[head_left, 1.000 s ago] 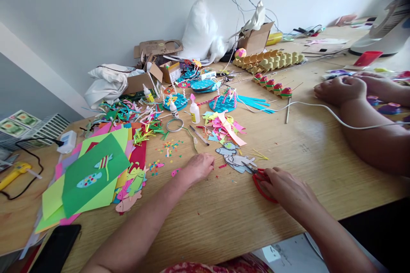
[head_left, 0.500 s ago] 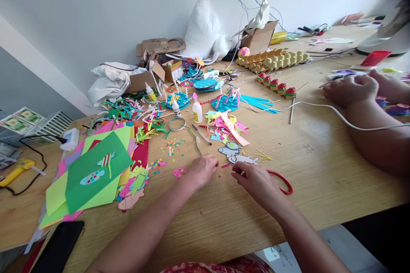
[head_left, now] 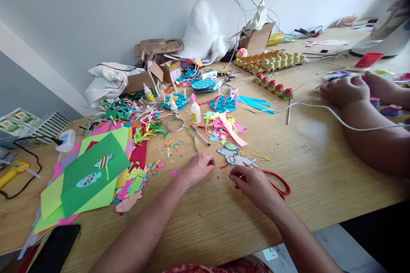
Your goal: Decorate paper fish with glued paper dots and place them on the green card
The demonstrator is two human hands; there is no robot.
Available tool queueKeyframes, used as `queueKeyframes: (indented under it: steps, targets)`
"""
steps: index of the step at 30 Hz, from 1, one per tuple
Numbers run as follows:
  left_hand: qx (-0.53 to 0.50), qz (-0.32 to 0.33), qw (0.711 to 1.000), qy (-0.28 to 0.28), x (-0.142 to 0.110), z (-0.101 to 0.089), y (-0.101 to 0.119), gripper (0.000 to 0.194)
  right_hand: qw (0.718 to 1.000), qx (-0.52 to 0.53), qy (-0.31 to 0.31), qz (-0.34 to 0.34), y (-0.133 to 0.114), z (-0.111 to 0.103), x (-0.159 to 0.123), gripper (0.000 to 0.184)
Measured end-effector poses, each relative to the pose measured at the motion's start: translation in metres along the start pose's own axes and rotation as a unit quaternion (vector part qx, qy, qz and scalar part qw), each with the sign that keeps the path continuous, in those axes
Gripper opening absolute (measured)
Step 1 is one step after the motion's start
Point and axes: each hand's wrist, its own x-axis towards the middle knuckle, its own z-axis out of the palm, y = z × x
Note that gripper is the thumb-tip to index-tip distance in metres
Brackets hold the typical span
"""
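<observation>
My left hand (head_left: 201,167) rests low over the table with its fingers curled together; whatever they may hold is hidden. Close to its right, my right hand (head_left: 248,179) has its fingertips pinched, and I cannot make out anything between them. Red-handled scissors (head_left: 285,188) lie just beyond the right hand, partly covered by it. Grey-and-white paper fish cutouts (head_left: 241,161) sit right behind the right fingers. Small red paper scraps (head_left: 223,166) lie between the hands. A pink paper fish (head_left: 176,172) is left of my left hand, near colourful confetti bits (head_left: 169,148).
Coloured paper sheets (head_left: 96,175) and a phone (head_left: 56,247) lie at left. Glue bottles (head_left: 196,111), a tape ring (head_left: 175,124), a pen (head_left: 200,135) and paper scraps (head_left: 226,126) stand behind. Another person's hand (head_left: 346,89) is at right; a white cable (head_left: 323,111) crosses the table.
The whole view has shifted slightly. My right hand has drawn a little toward me, away from the grey fish; both hands keep their fingers curled.
</observation>
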Motion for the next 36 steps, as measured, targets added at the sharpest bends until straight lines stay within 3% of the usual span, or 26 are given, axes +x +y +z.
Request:
queueKeyframes:
  steps: [3, 5, 10, 15, 25, 36]
  targets:
    - [-0.111, -0.025, 0.993, 0.031, -0.007, -0.003, -0.004, 0.011, 0.99, 0.136, -0.024, 0.026, -0.004, 0.009, 0.008, 0.016]
    - [-0.217, -0.045, 0.974, 0.055, -0.014, -0.005, -0.006, 0.008, 0.978, 0.199, -0.038, 0.041, -0.008, 0.017, 0.015, 0.015]
    - [-0.37, -0.085, 0.921, 0.09, -0.029, -0.012, -0.004, 0.005, 0.969, 0.241, -0.056, 0.024, -0.028, 0.027, 0.031, 0.014]
    - [-0.368, -0.083, 0.919, 0.112, -0.041, -0.017, -0.005, 0.005, 0.972, 0.222, -0.07, -0.033, -0.041, 0.029, 0.038, 0.013]
    - [-0.373, -0.095, 0.915, 0.121, -0.052, -0.021, -0.01, 0.005, 0.977, 0.178, -0.099, -0.058, -0.054, 0.031, 0.044, 0.011]
    - [-0.467, -0.088, 0.87, 0.131, -0.058, -0.018, -0.023, 0.017, 0.958, 0.247, -0.145, -0.014, -0.06, 0.035, 0.049, 0.004]
